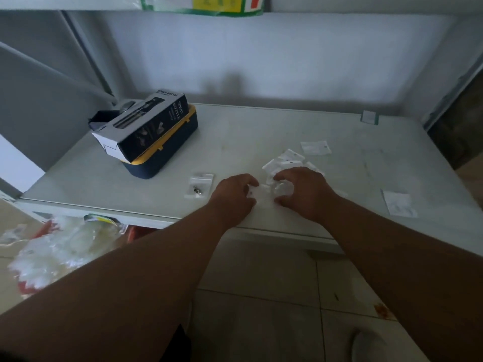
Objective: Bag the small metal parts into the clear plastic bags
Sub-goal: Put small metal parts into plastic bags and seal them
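A small clear plastic bag point(264, 193) lies on the white table point(235, 142) between my hands. My left hand point(232, 198) pinches its left end and my right hand point(300, 192) curls its fingers over its right end. Behind my right hand sits a loose pile of several clear bags point(286, 160). A filled bag point(198, 185) with small dark metal parts in it lies to the left of my left hand. Whether the held bag contains parts I cannot tell.
A spray bottle box point(146, 124) rests on a blue and yellow case point(167, 152) at the table's back left. Single bags lie at back right point(315, 147) and front right point(398, 203). A crumpled plastic sack point(60, 252) sits on the floor at left.
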